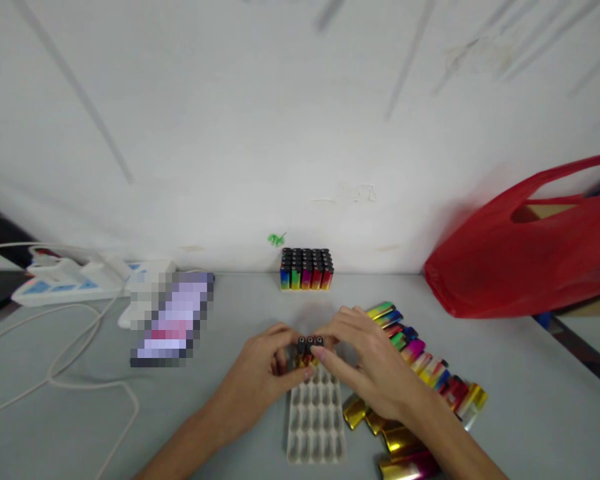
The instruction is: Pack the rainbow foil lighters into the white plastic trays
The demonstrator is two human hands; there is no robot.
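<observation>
A white moulded tray [316, 420] with rows of small pockets lies on the table in front of me. At its far end, a few lighters [310, 347] with black tops stand upright side by side. My left hand [260, 367] is closed at their left, its thumb in front of them. From the right, my right hand [367, 360] pinches the same lighters, its thumb tip against their tops. My fingers hide most of the lighter bodies and how deep they sit in the pockets.
Behind, by the wall, stands a block of upright colourful lighters [306, 277]. Many loose lighters [415, 350] lie to the right, partly under my right forearm. A red bag [525, 253] is at far right. Leftward are a phone [177, 320], a power strip [75, 287] and white cables.
</observation>
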